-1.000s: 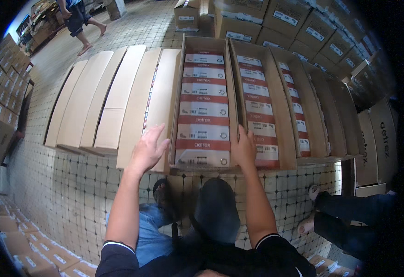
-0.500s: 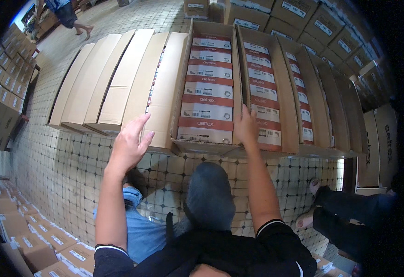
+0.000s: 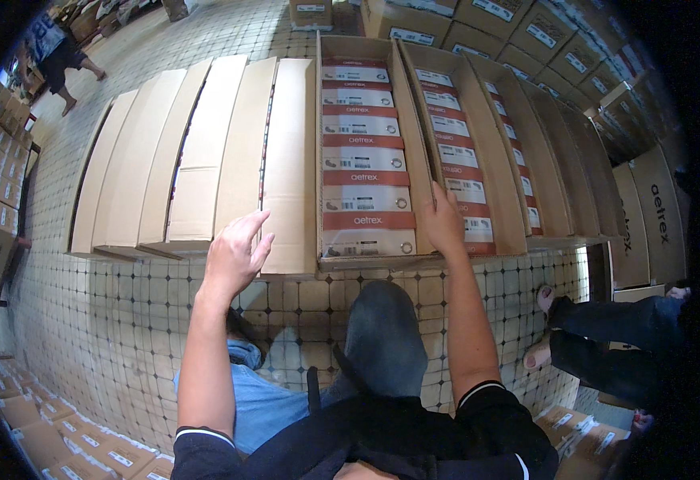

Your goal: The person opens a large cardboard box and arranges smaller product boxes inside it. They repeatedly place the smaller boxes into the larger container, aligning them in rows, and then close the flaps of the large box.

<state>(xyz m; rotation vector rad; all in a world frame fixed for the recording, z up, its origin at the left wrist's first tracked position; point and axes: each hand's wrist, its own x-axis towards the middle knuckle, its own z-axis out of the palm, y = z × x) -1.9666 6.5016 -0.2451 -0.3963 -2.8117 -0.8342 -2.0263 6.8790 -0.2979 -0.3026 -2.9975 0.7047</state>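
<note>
A long open carton (image 3: 426, 240) stands in front of me, filled with a row of white and red shoe boxes (image 3: 366, 198). My right hand (image 3: 446, 222) is at its right side wall, fingers closed over the cardboard edge, beside the neighbouring open carton (image 3: 510, 244). My left hand (image 3: 238, 250) is at the near end of a carton with closed flaps (image 3: 290, 176), left of the open one. Its fingers are stretched out with the thumb apart, and nothing is in it. Whether the left fingertips touch the cardboard I cannot tell.
Several more flap-covered cartons (image 3: 194, 192) line up at the left, and further open cartons (image 3: 558, 160) at the right. Stacked cartons (image 3: 542, 36) rise behind. A person's legs (image 3: 606, 332) are close on my right; another person (image 3: 58, 56) is at the far left.
The view has turned slightly, so the carton row appears tilted differently. My hands stay near the same cartons. The far person has moved left in the picture.
</note>
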